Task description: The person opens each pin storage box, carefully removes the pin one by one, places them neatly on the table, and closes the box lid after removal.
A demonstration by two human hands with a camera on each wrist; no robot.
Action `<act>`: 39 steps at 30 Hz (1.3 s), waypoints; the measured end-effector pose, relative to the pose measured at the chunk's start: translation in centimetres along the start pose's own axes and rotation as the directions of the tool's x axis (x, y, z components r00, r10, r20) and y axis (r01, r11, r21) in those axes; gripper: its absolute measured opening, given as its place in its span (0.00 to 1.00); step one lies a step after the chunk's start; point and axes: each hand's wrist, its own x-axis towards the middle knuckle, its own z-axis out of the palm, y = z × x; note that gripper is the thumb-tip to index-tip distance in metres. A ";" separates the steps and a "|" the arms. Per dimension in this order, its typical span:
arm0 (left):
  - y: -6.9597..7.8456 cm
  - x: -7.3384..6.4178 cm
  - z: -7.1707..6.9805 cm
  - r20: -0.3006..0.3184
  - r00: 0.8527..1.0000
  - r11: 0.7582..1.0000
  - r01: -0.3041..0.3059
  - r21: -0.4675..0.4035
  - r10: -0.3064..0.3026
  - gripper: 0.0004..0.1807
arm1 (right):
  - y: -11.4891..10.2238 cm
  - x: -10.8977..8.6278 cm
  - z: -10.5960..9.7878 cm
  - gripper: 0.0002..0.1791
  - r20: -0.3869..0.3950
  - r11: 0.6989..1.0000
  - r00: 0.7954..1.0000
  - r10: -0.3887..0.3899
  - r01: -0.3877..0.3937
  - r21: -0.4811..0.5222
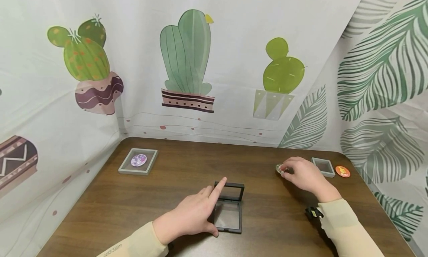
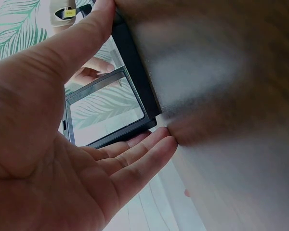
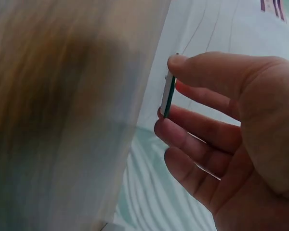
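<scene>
A black hinged display frame with clear panes stands unfolded on the table, its lid tilted up at the back. My left hand holds it along the left side. The thumb is at the near corner, and the other fingers reach behind the lid in the left wrist view. Over the right part of the table, my right hand pinches a small round badge by its edge. Seen from the right wrist, the badge is thin, pale on one face and dark green on the other, between thumb and fingertips.
On the far left lies a grey frame with a purple-and-white round badge in it. Beyond my right hand are another grey frame and an orange round badge. A cactus-print cloth hangs behind the wooden table.
</scene>
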 end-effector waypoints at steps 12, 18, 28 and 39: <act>0.0 0.0 0.0 0.000 1.000 1.000 0.002 0.001 -0.002 0.88 | 2.5 -0.5 0.3 0.06 -0.014 0.994 0.994 0.107 -0.107 0.000; 0.0 0.0 -0.1 0.001 1.000 1.000 0.002 0.004 -0.002 0.89 | 3.3 -0.8 0.5 0.07 0.001 0.990 0.990 0.140 -0.140 -0.008; 0.1 0.0 -0.2 0.005 1.000 1.000 0.010 0.006 -0.010 0.89 | 4.1 -0.9 0.7 0.06 0.015 0.985 0.985 0.173 -0.173 0.000; 0.2 -0.1 -0.2 -0.001 1.000 1.000 0.011 0.008 -0.011 0.88 | 4.6 -0.9 0.8 0.05 0.036 0.981 0.981 0.192 -0.192 0.023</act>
